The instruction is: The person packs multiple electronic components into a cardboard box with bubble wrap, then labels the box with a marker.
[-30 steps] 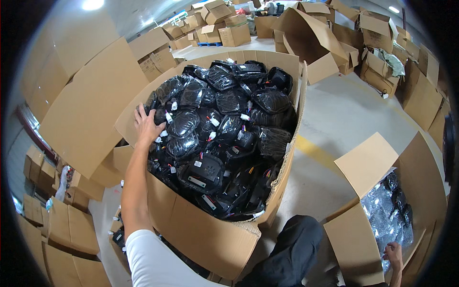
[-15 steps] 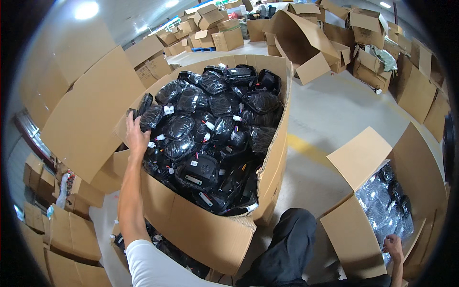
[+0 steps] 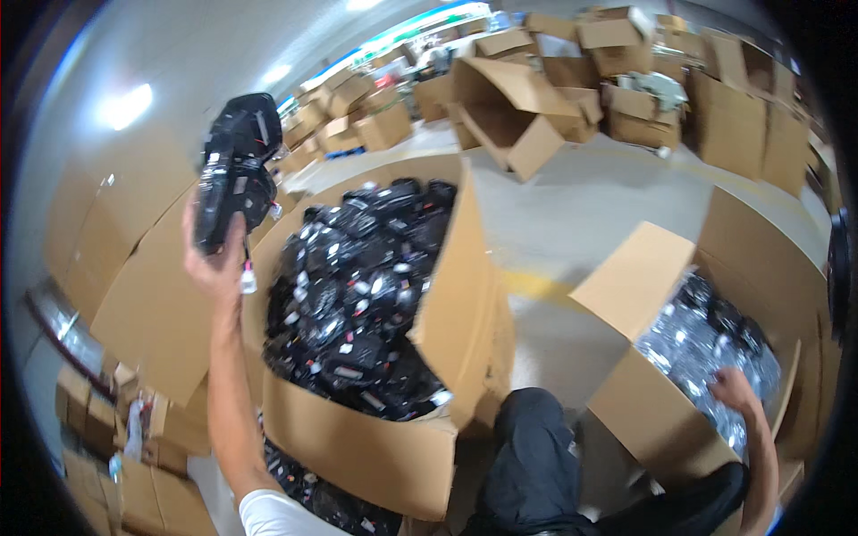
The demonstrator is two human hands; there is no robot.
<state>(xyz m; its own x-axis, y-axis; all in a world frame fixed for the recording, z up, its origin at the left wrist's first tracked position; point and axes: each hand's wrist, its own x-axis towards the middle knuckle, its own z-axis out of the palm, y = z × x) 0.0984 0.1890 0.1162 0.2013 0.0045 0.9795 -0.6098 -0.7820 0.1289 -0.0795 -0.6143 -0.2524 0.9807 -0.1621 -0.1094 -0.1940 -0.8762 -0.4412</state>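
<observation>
My left hand (image 3: 214, 259) is raised over the left side of a large open carton (image 3: 357, 447), its fingers closed round black plastic-wrapped units (image 3: 239, 161). They look like two stacked together, and a white connector (image 3: 248, 279) hangs from a wire beneath them. Inside the carton lies a heap of similar black wrapped units (image 3: 349, 286) with small white connectors. At the lower right, my right hand (image 3: 735, 390) is over the clear bubble wrap (image 3: 688, 357) in a smaller open carton (image 3: 657, 420). Its fingers are smeared, so their grip is unclear.
Between the two cartons, grey floor (image 3: 545, 344) shows a yellow line (image 3: 536, 286). A large tipped-over carton (image 3: 500, 107) lies beyond, with stacked boxes behind. Tall cardboard panels (image 3: 147, 295) stand at the left. More black units (image 3: 331, 500) lie below the large carton's near edge.
My left hand has lifted black wrapped units up out of the heap. My right hand has moved further in over the bubble wrap. The view has shifted.
</observation>
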